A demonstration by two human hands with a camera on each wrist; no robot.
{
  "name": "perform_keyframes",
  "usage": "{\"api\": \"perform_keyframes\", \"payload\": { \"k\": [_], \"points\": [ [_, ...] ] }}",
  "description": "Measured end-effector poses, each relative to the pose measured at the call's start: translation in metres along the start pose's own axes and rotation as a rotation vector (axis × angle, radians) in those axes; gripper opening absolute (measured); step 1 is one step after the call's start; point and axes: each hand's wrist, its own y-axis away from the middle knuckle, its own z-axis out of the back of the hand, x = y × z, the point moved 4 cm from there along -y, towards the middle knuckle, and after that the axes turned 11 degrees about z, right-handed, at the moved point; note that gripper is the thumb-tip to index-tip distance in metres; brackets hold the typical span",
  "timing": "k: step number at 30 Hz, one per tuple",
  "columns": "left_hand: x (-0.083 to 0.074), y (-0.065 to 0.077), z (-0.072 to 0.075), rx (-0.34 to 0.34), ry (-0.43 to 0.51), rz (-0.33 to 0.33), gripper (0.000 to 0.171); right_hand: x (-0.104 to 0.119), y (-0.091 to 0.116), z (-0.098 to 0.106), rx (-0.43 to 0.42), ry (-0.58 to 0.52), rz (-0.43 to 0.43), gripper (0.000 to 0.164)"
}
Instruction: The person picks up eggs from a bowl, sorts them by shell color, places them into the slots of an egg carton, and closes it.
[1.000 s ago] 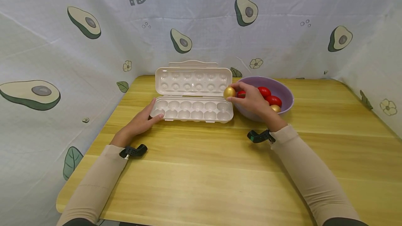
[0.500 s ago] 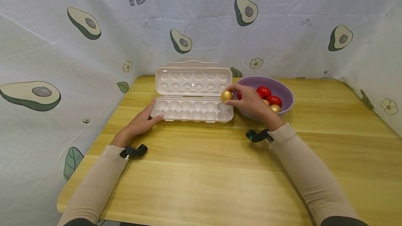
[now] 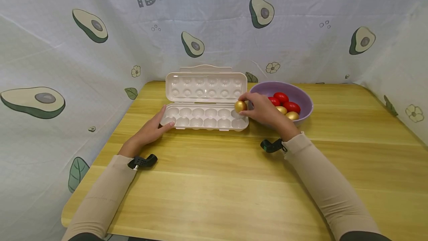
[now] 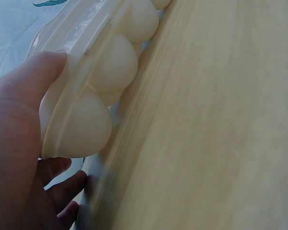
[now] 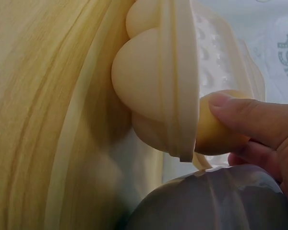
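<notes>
A cream plastic egg carton (image 3: 203,116) lies on the table with its lid (image 3: 206,86) raised at the back. Its pockets hold no eggs. My left hand (image 3: 149,126) grips the carton's left end, the thumb over the rim and the fingers around the far side, as the left wrist view also shows. Between thumb and fingertips my right hand (image 3: 264,110) pinches a gold egg (image 3: 240,106). That egg is right over the back-row pocket at the right end; in the right wrist view the egg (image 5: 221,125) overlaps the carton's rim.
Close by the carton's right end stands a purple bowl (image 3: 305,101) holding several red eggs (image 3: 291,107) and gold eggs (image 3: 292,116). A printed cloth (image 3: 220,18) hangs behind the wooden table (image 3: 214,181).
My right hand has carried the gold egg a little left and down, from beside the bowl's rim to the carton's right-end pocket. My left hand has stayed put.
</notes>
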Motion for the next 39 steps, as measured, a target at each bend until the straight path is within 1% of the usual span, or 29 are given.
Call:
{"api": "perform_keyframes", "payload": {
  "k": [5,9,17,21,24,28,31,39],
  "points": [
    [0.0009,0.0003,-0.0002,-0.005,-0.005,-0.001,0.076,0.0011,0.0005,-0.0026,0.02,0.055,0.021,0.04],
    [0.0004,0.0005,-0.0002,-0.009,-0.012,-0.006,0.076,0.0019,0.001,-0.0034,0.031,0.081,0.019,0.038],
    [0.0001,-0.0001,-0.0004,-0.004,-0.004,-0.001,0.076,0.0036,0.0014,-0.0042,0.047,0.095,0.005,0.038],
    [0.0011,-0.0006,-0.0008,-0.005,-0.006,-0.001,0.076,0.004,0.0015,-0.0053,0.053,0.103,0.01,0.043],
    [0.0016,-0.0007,-0.0007,-0.004,-0.006,0.002,0.076,0.0044,0.0013,-0.006,0.061,0.114,0.018,0.043],
    [0.0018,-0.0012,-0.0005,-0.003,-0.009,0.003,0.076,0.0036,0.0008,-0.007,0.075,0.139,0.007,0.04],
    [0.002,-0.0018,-0.0004,-0.007,-0.015,0.001,0.076,0.0033,0.0008,-0.0074,0.085,0.148,-0.007,0.041],
    [0.0035,-0.0024,-0.0005,-0.005,-0.005,0.009,0.077,0.0042,0.0015,-0.0077,0.096,0.147,-0.015,0.041]
  ]
}}
